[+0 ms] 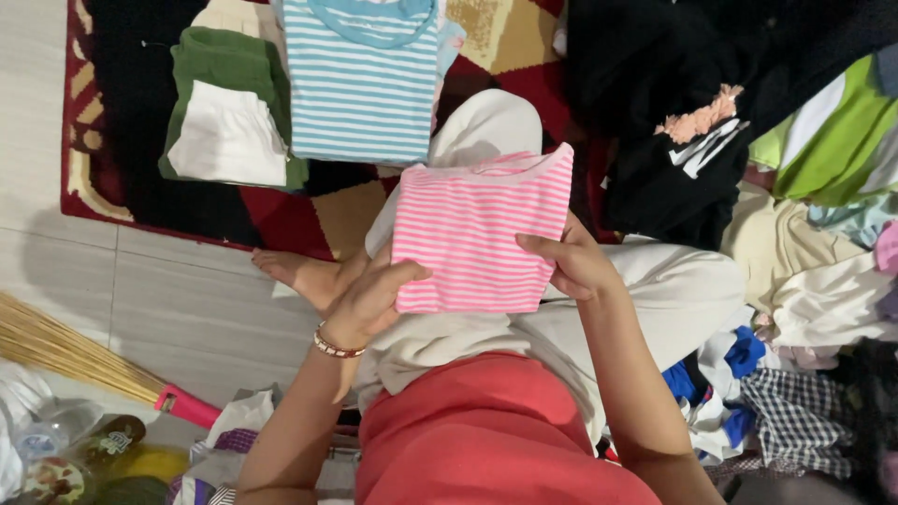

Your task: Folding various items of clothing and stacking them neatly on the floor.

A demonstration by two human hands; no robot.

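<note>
Both hands [374, 297] [572, 266] grip folded pink-striped shirt [472, 229] over lap.

I am looking at pale floor tiles [140, 299] lying at the frame's left, with a dark red patterned rug [309, 220] spreading across the upper middle.

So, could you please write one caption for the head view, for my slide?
Both hands, left hand and right hand, hold a folded pink-striped shirt above the lap, near a folded blue-striped shirt.
</note>
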